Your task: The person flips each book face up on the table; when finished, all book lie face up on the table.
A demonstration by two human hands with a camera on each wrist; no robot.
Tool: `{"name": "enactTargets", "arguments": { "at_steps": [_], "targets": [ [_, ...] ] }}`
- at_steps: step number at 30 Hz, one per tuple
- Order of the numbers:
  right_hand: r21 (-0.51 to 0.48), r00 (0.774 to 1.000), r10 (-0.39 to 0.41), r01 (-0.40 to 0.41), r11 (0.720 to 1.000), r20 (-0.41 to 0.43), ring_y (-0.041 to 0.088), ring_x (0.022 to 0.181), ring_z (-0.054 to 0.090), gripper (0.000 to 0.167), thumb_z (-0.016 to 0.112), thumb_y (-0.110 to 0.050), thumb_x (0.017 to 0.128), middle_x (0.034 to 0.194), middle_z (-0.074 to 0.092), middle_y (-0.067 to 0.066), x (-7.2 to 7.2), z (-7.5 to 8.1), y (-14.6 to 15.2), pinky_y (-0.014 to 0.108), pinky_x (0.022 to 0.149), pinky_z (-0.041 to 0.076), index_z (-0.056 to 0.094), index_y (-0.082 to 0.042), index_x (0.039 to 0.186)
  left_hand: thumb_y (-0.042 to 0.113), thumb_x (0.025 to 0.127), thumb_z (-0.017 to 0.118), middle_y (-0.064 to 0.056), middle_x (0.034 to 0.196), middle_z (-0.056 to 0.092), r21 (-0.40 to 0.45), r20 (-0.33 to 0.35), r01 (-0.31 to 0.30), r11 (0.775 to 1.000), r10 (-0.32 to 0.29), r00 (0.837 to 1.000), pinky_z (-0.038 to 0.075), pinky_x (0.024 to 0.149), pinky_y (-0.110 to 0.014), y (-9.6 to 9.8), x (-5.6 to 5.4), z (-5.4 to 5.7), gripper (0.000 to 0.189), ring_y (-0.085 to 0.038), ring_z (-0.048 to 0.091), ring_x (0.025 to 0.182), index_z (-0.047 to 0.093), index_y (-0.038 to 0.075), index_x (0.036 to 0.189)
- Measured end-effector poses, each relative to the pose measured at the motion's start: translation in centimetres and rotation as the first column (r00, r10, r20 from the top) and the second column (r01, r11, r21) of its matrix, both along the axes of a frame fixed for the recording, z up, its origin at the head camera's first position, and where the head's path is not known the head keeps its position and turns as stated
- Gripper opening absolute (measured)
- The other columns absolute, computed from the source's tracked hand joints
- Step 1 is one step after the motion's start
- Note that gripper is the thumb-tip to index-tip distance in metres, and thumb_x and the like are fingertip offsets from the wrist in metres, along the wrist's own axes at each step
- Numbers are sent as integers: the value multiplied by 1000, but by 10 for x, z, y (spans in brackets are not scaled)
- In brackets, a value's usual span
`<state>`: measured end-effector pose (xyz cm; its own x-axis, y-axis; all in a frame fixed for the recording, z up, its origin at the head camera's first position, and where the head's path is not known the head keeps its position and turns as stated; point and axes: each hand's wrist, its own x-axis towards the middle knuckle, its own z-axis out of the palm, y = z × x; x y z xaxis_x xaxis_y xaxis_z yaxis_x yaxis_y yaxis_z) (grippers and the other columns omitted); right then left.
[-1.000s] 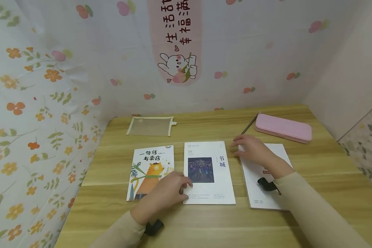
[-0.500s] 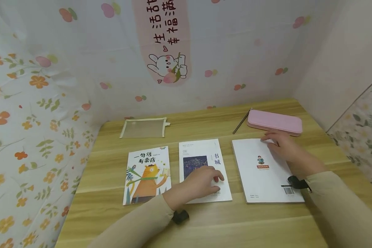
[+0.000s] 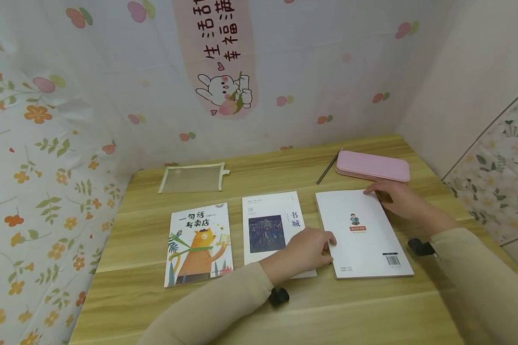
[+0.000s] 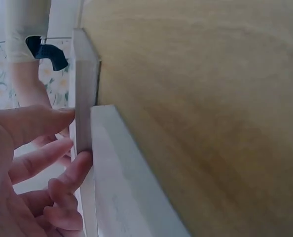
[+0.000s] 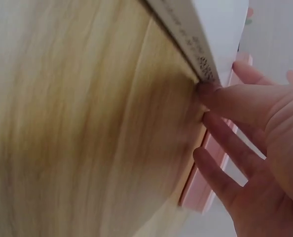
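Observation:
A white book (image 3: pixel 349 251) with a small reading-figure logo and a barcode lies flat on the right. My left hand (image 3: pixel 306 251) reaches over the middle book (image 3: pixel 265 235), its fingertips at the white book's left edge. In the left wrist view, the thumb and fingers of my left hand (image 4: pixel 43 163) meet that book edge (image 4: pixel 85 84). At the book's upper right corner is my right hand (image 3: pixel 399 201). The right wrist view shows the thumb of my right hand (image 5: pixel 255 128) against the corner of the white book (image 5: pixel 198 49), the other fingers spread apart.
A picture book with a cartoon bear (image 3: pixel 200 256) lies on the left. Behind it is a mesh zip pouch (image 3: pixel 192 179). A pink pencil case (image 3: pixel 371 165) and a dark thin stick (image 3: pixel 329 167) lie at the back right of the wooden table (image 3: pixel 259 321).
My left hand has moved right, from between the left and middle books to the white book's left edge. My right hand has shifted from that book's top left to its upper right corner.

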<state>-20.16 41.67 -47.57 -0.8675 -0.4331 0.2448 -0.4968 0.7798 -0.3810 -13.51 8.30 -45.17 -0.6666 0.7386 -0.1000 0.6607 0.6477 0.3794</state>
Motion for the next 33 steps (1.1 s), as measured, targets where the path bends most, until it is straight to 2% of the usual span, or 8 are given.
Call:
{"name": "enactTargets", "arguments": {
  "at_steps": [6,12,15,20,22,27,29,33],
  "targets": [
    [-12,1000,1,-1,1000,14,32,111,64,49,77,20,74,117,73,12,-2,-1,4,-1,93,30,73,-5,117,40,85,83,13,93,70,-16,-22,-63,998,63,998,45,74,-16,4,6,-5,39,-4,57,88,74,24,121],
    [-27,998,-16,18,999,67,20,112,61,49,77,16,78,121,73,11,-4,-4,10,3,93,37,74,-9,120,39,81,87,13,89,67,27,41,-109,994,108,993,43,74,-15,3,5,-7,44,-2,56,82,75,22,120],
    [-35,995,-37,41,999,97,26,116,59,50,76,15,80,126,70,14,-5,-3,13,3,92,35,74,-11,122,36,79,89,14,87,64,62,87,-129,990,124,988,40,70,-14,4,4,-8,43,-1,53,78,76,21,118],
    [-28,999,-43,43,999,9,38,115,57,54,82,16,73,124,64,18,-5,-2,16,13,91,36,77,-11,120,35,78,90,14,87,63,89,124,-139,986,127,984,40,67,-12,6,2,-10,42,0,52,75,76,21,115],
    [-26,999,-31,30,999,-37,37,112,57,54,84,16,70,122,65,16,-5,-4,18,17,93,35,78,-11,117,36,78,89,15,87,63,79,107,-141,987,132,985,40,66,-13,6,2,-9,40,1,52,75,75,24,113],
    [-22,997,25,-26,999,-68,30,111,55,48,82,15,73,121,65,14,-8,-8,24,6,97,27,79,-10,115,40,83,83,22,75,61,3,-18,-124,992,124,992,39,58,-17,3,15,-6,18,-2,53,80,75,33,98],
    [-25,997,48,-49,998,-60,23,112,54,47,81,14,75,121,65,13,-8,-8,25,4,97,26,78,-11,115,44,84,82,24,75,62,-30,-57,-122,992,121,991,39,57,-19,2,22,-5,15,-4,54,84,74,35,93],
    [-39,998,63,-64,997,-21,-3,112,46,47,79,13,79,121,64,11,-5,-7,28,4,92,32,78,-13,118,57,78,84,21,88,66,-77,-87,-132,988,125,988,43,60,-21,1,30,-5,32,-6,56,93,73,34,98]
  ]
}}
